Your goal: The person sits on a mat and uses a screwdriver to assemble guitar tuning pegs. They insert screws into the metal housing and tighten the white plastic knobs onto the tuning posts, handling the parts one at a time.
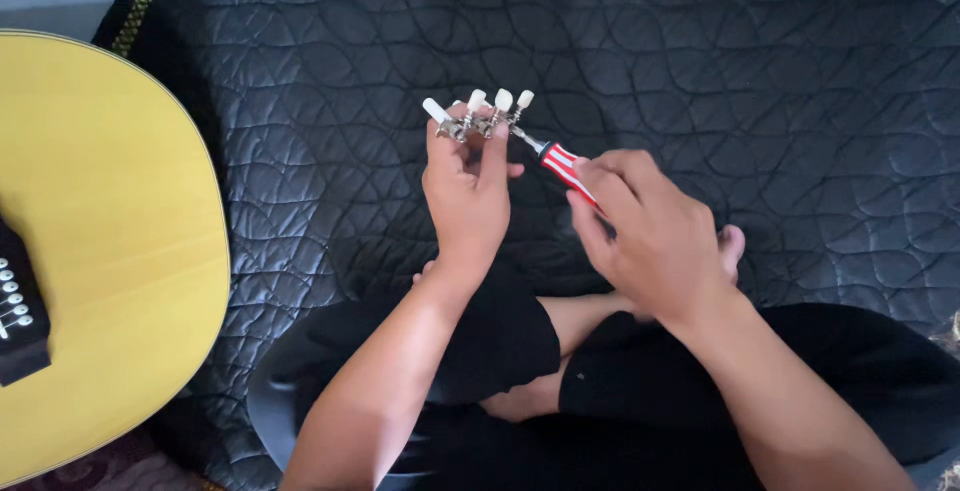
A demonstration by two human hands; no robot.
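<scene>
My left hand (465,186) holds up a strip of metal guitar tuning pegs (482,116) with white knobs, pinched between thumb and fingers. My right hand (650,231) grips a small screwdriver (560,163) with a red and white striped handle. Its metal tip touches the right end of the peg strip. Both hands hover above a black quilted mat (700,71), over my crossed legs in black trousers (600,391).
A yellow acoustic guitar body (100,251) lies at the left edge, with its dark bridge and white bridge pins (15,306) showing. A bare foot (732,246) peeks out behind my right hand. A strip of grey floor shows at the top left.
</scene>
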